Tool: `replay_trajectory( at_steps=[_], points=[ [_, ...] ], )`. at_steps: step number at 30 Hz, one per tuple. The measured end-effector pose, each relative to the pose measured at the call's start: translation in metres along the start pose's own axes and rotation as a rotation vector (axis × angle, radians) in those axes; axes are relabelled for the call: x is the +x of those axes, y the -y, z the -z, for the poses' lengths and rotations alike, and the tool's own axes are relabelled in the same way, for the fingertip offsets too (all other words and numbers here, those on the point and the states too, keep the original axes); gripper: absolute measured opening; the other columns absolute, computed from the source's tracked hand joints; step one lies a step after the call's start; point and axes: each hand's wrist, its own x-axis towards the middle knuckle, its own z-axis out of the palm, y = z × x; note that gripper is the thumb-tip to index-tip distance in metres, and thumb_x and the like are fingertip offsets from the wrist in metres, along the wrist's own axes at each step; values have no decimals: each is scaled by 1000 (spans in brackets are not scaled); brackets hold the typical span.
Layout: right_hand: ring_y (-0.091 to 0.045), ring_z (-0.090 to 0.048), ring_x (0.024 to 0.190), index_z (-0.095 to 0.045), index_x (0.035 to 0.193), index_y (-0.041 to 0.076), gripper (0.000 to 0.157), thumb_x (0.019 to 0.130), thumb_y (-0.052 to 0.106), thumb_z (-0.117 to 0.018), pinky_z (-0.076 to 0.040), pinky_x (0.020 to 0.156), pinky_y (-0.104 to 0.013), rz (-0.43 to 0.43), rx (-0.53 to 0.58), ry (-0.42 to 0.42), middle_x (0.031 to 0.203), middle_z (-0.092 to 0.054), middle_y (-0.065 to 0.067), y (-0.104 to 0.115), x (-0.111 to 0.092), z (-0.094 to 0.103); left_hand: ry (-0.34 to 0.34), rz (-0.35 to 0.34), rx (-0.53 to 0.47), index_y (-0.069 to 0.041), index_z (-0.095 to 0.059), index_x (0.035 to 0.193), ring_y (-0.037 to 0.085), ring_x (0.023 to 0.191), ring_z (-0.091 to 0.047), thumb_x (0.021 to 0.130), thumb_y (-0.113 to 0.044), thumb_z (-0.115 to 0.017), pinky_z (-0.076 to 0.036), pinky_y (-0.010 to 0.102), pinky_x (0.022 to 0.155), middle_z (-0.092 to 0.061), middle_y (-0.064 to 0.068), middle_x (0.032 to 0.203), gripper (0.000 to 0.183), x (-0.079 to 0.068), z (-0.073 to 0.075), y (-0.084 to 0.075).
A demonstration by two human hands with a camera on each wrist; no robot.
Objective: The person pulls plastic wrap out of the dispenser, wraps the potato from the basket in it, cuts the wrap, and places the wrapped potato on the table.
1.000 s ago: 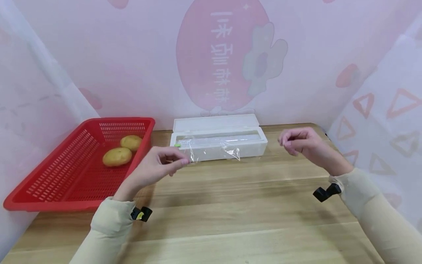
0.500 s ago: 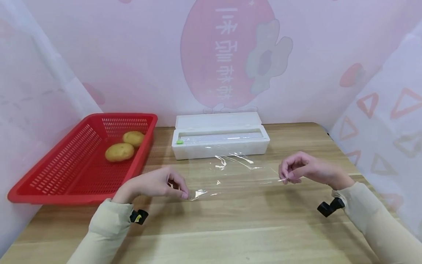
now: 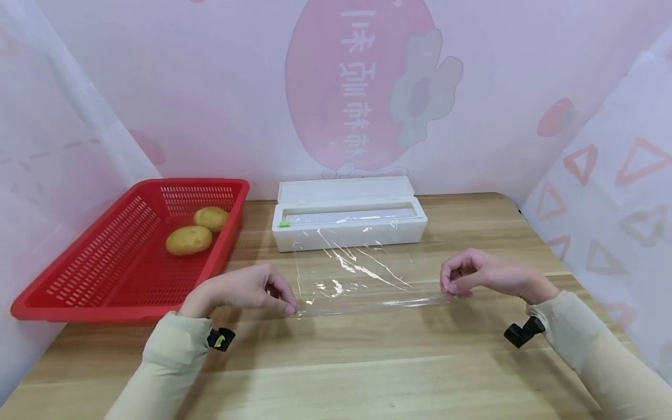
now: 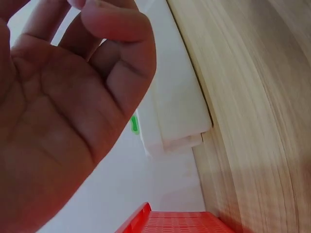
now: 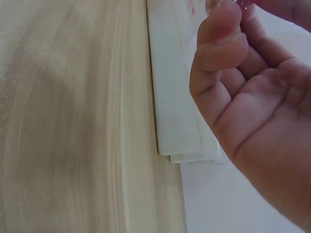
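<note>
A clear sheet of plastic wrap (image 3: 346, 274) stretches from the front of a white dispenser box (image 3: 349, 236) toward the person. My left hand (image 3: 249, 291) pinches its near left corner between thumb and fingers. At the near right corner, my right hand (image 3: 483, 274) pinches the film in the same way. The box stands with its lid (image 3: 346, 188) raised at the back, and a green slider (image 3: 284, 224) sits at its left end. In the right wrist view, a bit of shiny film shows at the fingertips (image 5: 228, 12) of the right hand.
To the left stands a red perforated basket (image 3: 126, 312) with two potatoes (image 3: 189, 240) in it. The wooden table (image 3: 367, 373) ends at a pale printed wall (image 3: 220, 87) behind the box. Similar sheeting rises at both sides.
Both hands have come down and toward the person, drawing the film out of the box. Over the last half second they have moved little, and the film's near edge looks straighter.
</note>
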Motion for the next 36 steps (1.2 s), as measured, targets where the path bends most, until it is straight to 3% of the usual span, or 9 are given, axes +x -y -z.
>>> replay_trajectory(
  at_steps=[5, 13, 18, 23, 26, 31, 36],
  points=[
    [-21, -48, 65, -63, 91, -3, 6, 94, 0, -58, -39, 55, -38, -37, -6, -32, 84, -54, -36, -2, 1, -1, -7, 4, -14, -14, -80, 93, 8, 73, -56, 89, -19, -75, -49, 26, 68, -72, -4, 83, 8, 0, 3, 1],
    [-22, -53, 71, -64, 94, -7, 7, 94, -1, -60, -47, 63, -28, -65, 21, -44, 89, -58, -38, -10, -3, -3, -9, 50, -48, -10, -79, 98, 12, 79, -63, 89, -16, -74, -51, 29, 75, -74, -2, 83, 11, 1, 3, -1],
    [-21, -54, 72, -65, 91, -7, 14, 95, 6, -63, -48, 65, -30, -165, 9, -47, 83, -61, -23, -15, 1, -7, 53, 49, -52, -8, -79, 95, 5, 68, -54, 90, -11, -72, -43, 21, 62, -74, 2, 81, 9, 3, 3, 3],
    [-21, -56, 68, -68, 91, -6, 17, 95, 10, -64, -48, 61, -28, -229, -12, -42, 82, -64, -25, -22, 8, -15, 89, 70, -55, -7, -78, 89, 3, 61, -44, 89, -10, -72, -33, 19, 54, -73, 6, 78, 7, 5, 0, 5],
    [-21, -61, 69, -70, 93, -7, 23, 97, 14, -62, -49, 59, -26, -301, 15, -99, 87, -68, -26, -24, 12, -21, 91, 95, -68, -5, -77, 87, 5, 58, -44, 89, -8, -72, -34, 19, 52, -72, 10, 77, 6, 6, -2, 4],
    [-21, -68, 66, -71, 92, -9, 28, 95, 18, -65, -53, 56, -27, -459, 117, -277, 88, -70, -25, -27, 17, -32, 87, 139, -79, -1, -76, 92, 10, 58, -55, 87, -4, -73, -46, 25, 53, -72, 9, 77, 7, 5, -5, 2],
    [-22, -69, 61, -74, 86, -6, 26, 89, 19, -74, -55, 52, -29, -513, 55, -369, 79, -70, -22, -26, 17, -42, 96, 186, -86, 1, -74, 97, 12, 60, -60, 85, -2, -74, -53, 38, 58, -72, 8, 77, 12, 3, -5, 0]
  ],
)
